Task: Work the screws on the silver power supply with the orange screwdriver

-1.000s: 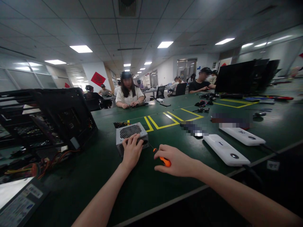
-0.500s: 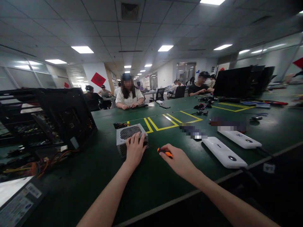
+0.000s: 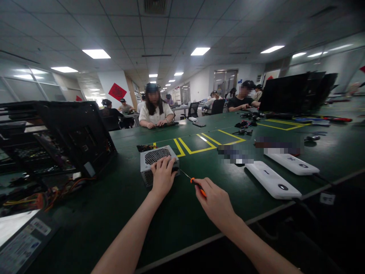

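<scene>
Now the right hand [image 3: 215, 198] has its fingers closed round the handle of the orange-and-black screwdriver [image 3: 193, 180]; a second ago they were spread loosely about it. Whether the thin shaft's tip touches the grey metal box [image 3: 154, 156] is hard to tell. That box sits on the worktop [image 3: 182, 220] beneath the half-open left hand [image 3: 163, 175], which covers its near right corner.
</scene>
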Demonstrator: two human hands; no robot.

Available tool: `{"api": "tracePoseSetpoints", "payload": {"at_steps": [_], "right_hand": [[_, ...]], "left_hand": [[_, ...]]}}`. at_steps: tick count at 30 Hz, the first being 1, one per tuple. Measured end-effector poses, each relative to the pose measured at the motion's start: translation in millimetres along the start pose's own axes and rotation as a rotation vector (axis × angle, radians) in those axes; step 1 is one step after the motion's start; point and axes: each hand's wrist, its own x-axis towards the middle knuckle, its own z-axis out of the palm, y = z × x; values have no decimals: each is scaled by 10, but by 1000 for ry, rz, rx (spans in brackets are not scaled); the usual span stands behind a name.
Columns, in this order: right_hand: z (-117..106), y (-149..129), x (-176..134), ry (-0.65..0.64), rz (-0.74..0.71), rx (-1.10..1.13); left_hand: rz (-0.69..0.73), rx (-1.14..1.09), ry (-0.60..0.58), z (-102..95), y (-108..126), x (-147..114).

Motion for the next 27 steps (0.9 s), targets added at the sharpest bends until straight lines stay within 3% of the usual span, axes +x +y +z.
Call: {"api": "tracePoseSetpoints", "payload": {"at_steps": [19,23,27], "right_hand": [[72,-5,18,4,1,-27],[63,-77,4,17,-49,-114],[48,-143,37,7,-104,-39]], "left_hand": [[4,-15,-18,-28,12,-2],[27,15,-27,-9,8,-5],[12,37,-25,17,8,9]]}}
